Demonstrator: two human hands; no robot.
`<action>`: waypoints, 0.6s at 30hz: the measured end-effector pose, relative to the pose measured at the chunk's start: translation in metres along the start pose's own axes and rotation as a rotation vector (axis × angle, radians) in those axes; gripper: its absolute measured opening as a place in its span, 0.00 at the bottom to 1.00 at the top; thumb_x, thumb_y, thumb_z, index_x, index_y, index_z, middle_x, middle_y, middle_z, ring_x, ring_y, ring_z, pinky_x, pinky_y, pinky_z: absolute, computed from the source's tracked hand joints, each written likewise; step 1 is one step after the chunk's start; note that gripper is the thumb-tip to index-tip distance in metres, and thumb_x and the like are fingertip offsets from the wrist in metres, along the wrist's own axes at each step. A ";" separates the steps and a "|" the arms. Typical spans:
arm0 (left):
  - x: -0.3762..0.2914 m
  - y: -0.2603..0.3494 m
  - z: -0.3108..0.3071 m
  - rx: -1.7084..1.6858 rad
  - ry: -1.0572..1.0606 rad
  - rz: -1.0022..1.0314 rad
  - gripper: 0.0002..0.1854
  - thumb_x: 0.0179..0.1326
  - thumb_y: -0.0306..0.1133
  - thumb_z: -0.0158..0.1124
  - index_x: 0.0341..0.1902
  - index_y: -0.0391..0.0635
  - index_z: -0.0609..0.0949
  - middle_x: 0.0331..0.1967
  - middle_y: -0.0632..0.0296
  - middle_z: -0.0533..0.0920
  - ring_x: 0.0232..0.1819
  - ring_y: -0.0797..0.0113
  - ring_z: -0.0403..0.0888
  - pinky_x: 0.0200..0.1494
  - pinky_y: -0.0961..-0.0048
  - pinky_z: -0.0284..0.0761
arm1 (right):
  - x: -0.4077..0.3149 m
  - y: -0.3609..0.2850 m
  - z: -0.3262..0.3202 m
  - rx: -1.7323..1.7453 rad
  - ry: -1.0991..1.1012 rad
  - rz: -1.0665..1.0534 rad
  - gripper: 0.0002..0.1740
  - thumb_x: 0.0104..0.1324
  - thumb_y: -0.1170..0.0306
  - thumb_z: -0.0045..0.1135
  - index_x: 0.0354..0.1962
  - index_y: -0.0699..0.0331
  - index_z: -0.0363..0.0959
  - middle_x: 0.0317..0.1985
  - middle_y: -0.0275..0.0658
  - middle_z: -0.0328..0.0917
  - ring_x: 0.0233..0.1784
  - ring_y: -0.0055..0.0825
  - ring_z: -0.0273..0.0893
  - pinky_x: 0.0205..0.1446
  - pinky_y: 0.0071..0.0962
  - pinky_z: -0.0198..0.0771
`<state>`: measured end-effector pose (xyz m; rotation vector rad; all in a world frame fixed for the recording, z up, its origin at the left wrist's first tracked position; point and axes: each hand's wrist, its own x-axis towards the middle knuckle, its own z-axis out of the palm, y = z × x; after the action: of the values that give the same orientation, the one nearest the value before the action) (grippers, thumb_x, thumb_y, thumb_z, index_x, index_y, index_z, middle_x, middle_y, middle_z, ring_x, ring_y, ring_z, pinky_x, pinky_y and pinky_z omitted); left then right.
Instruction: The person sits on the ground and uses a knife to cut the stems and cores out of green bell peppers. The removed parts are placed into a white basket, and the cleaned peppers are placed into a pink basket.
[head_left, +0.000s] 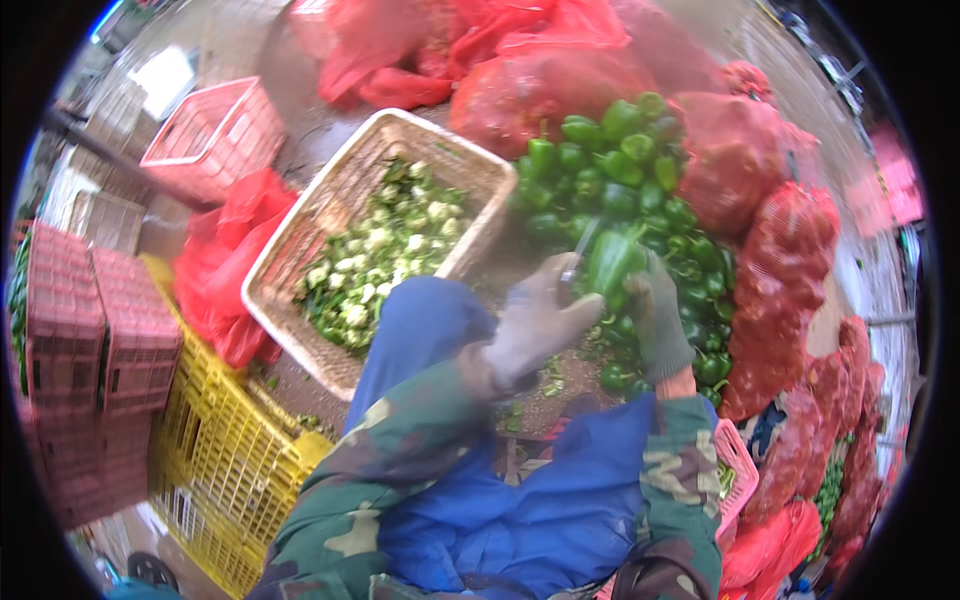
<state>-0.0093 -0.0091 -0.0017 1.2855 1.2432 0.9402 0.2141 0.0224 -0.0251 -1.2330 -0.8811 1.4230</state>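
Observation:
My right hand (660, 315), in a knitted glove, grips a large green bell pepper (615, 259) above the pile. To its left, my gloved left hand (541, 319) is closed around a small knife, and the thin metal blade (586, 238) points up along the pepper's side. Both hands are somewhat blurred, and the knife's handle is mostly hidden in the palm. Beyond and beside the right hand spreads a heap of whole green bell peppers (622, 195). On my left, a dirty white plastic crate (322, 196) holds pale and green pepper cores (375, 251).
Filled red mesh sacks (784, 292) flank the pepper heap on the right, with red bags (544, 86) behind. A yellow crate (225, 420), stacked pink crates (64, 322), a red plastic bag (232, 262) and a pink basket (217, 139) stand left. Scraps litter the floor (551, 412).

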 end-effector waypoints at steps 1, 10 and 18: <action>0.003 0.004 0.005 -0.025 -0.048 0.015 0.31 0.61 0.41 0.74 0.67 0.42 0.80 0.46 0.54 0.88 0.45 0.64 0.86 0.51 0.66 0.83 | -0.006 0.004 0.007 -0.076 0.082 0.073 0.27 0.60 0.79 0.57 0.59 0.63 0.77 0.35 0.27 0.75 0.30 0.13 0.68 0.31 0.19 0.65; 0.019 -0.011 0.002 -0.177 -0.324 -0.190 0.18 0.50 0.34 0.81 0.44 0.43 0.90 0.32 0.61 0.89 0.35 0.72 0.87 0.39 0.70 0.82 | -0.039 0.054 0.010 -0.175 0.156 -0.044 0.15 0.58 0.75 0.55 0.43 0.67 0.81 0.36 0.31 0.75 0.35 0.19 0.72 0.35 0.23 0.69; 0.043 -0.045 -0.012 -0.326 -0.644 -0.352 0.10 0.57 0.24 0.78 0.42 0.48 0.91 0.39 0.62 0.91 0.40 0.66 0.88 0.45 0.69 0.83 | -0.065 0.028 0.019 0.439 -0.175 -0.019 0.25 0.81 0.55 0.55 0.51 0.72 0.83 0.38 0.43 0.88 0.31 0.28 0.87 0.29 0.26 0.82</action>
<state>-0.0213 0.0301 -0.0499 0.9544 0.7342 0.3972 0.1872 -0.0448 -0.0323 -0.7772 -0.6447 1.6212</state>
